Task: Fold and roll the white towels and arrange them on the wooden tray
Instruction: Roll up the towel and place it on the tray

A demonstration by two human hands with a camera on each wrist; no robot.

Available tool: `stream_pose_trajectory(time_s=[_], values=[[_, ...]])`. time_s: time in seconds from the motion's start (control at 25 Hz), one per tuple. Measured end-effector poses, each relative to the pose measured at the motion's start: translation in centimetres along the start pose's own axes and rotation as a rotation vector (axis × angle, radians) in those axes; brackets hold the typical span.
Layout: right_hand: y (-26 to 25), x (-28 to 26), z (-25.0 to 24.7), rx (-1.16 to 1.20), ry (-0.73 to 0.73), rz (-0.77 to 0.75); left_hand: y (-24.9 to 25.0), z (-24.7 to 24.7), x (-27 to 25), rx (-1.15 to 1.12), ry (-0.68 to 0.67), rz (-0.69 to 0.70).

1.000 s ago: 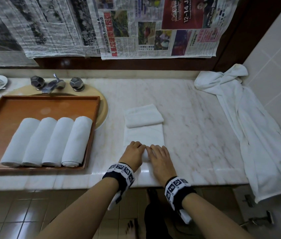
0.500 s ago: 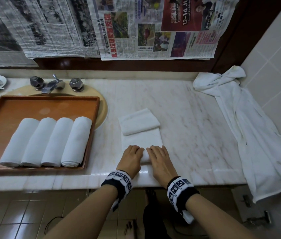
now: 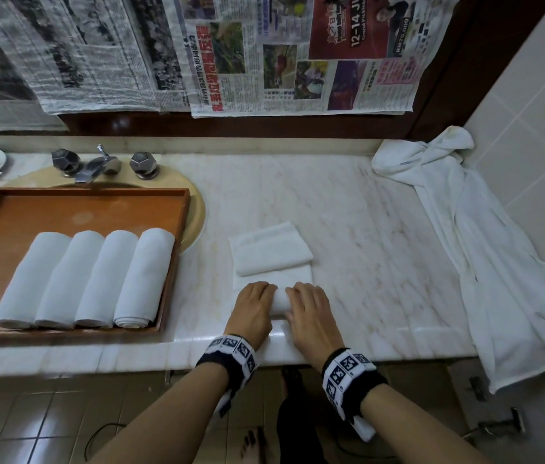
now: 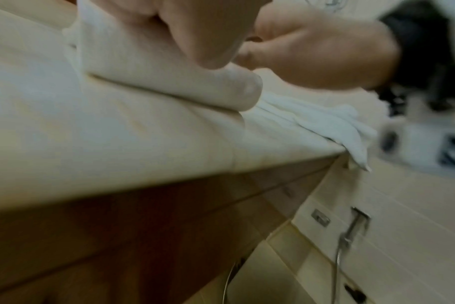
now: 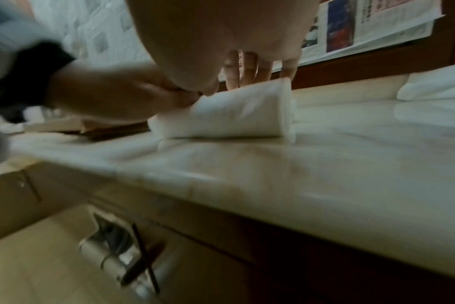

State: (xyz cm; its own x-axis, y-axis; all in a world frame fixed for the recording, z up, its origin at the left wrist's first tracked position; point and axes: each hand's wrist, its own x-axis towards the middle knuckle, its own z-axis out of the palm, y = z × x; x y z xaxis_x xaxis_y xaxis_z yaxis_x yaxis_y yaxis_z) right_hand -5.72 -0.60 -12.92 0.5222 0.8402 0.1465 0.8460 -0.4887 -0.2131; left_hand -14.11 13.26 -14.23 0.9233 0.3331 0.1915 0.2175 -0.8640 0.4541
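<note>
Head view: "12–14 JU", "RM70,000" read on newspaper (image 3: 358, 38); half-rolled towel (image 3: 279, 304) at worktop (image 3: 381, 262) front edge grasped by left hand (image 3: 252, 311) & right hand (image 3: 309, 313); folded towel (image 3: 269, 247) just behind.

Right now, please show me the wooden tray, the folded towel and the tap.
wooden tray (image 3: 177, 262), head view, right rim.
folded towel (image 3: 269, 249), head view, top face.
tap (image 3: 97, 167), head view, spout.

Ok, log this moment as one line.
step: rolling towel | left hand and right hand: on roll | tray: four rolls | folded towel: waiting on counter
</note>
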Motion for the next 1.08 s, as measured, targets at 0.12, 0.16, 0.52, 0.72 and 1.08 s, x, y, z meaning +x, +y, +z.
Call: stream_pose_trajectory(time_s=[0.12,0.16,0.52,0.72,1.08], values=[[1.1,0.5,-0.1,-0.019,-0.103,-0.005,0.3,-1.4,3.4,0.056,-0.181,-0.063],[1.6,1.5,-0.4,0.020,-0.116,0.012,0.4,-1.6,3.8,0.056,-0.198,-0.075],[4.6,10.1,-4.7,0.413,-0.299,0.309,-0.2,-0.1,1.6,0.169,-0.048,0.123],[5.6,13.3,-4.6,0.385,-0.471,0.507,0.2,0.0,0.0,0.174,-0.045,0.086],[6.2,13.9,-4.5,0.414,-0.388,0.506,-0.1,-0.5,-0.4,0.153,-0.090,0.074]])
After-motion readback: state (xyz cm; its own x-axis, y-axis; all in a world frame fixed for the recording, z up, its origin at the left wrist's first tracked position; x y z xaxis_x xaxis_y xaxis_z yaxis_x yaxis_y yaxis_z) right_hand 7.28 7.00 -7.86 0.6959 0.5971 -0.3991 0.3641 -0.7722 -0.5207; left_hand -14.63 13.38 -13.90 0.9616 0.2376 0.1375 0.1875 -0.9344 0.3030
